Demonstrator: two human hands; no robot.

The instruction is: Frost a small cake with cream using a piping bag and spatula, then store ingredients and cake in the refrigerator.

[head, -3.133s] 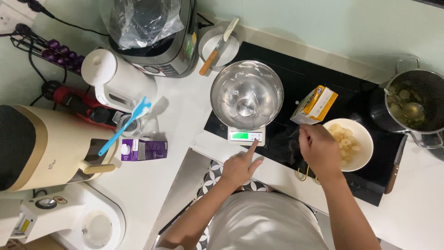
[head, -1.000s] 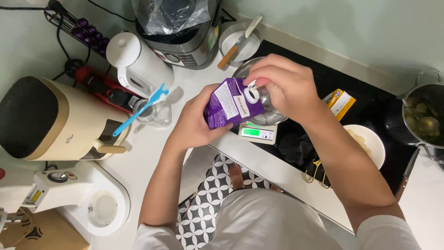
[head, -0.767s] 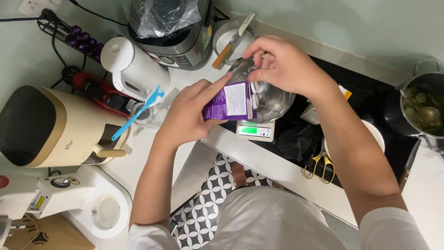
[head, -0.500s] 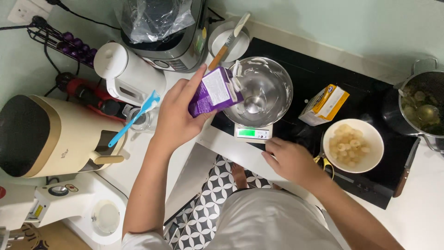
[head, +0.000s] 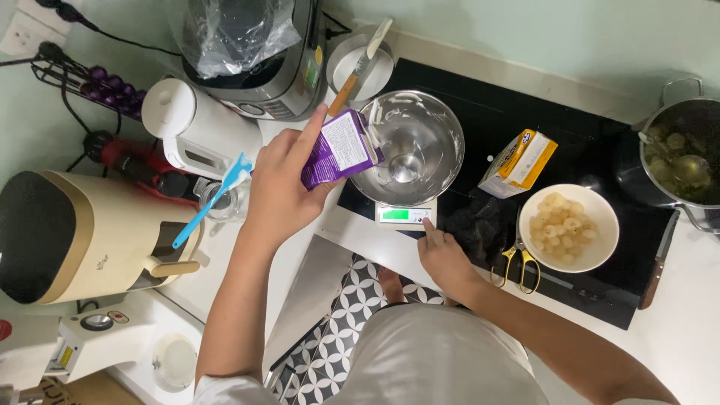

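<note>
My left hand (head: 279, 189) grips a small purple carton (head: 337, 148) and tilts it over the rim of a steel mixing bowl (head: 411, 147). A thin white stream runs from the carton into the bowl. The bowl stands on a small white kitchen scale (head: 405, 215) with a lit green display. My right hand (head: 442, 256) rests at the scale's front edge, its index finger touching the scale beside the display. It holds nothing.
A yellow carton (head: 517, 163), a white bowl of pale peeled fruit (head: 568, 226) and yellow-handled scissors (head: 516, 265) lie on the black cooktop (head: 525, 105). A pot (head: 681, 154) stands far right. Left are a white kettle (head: 191, 131), a blue spatula (head: 211, 199), a beige appliance (head: 75, 236) and a cooker (head: 251, 52).
My left hand lifted the purple carton from the counter, my right hand opened its top, then dropped to the scale. The carton now tilts over the bowl, pouring.
</note>
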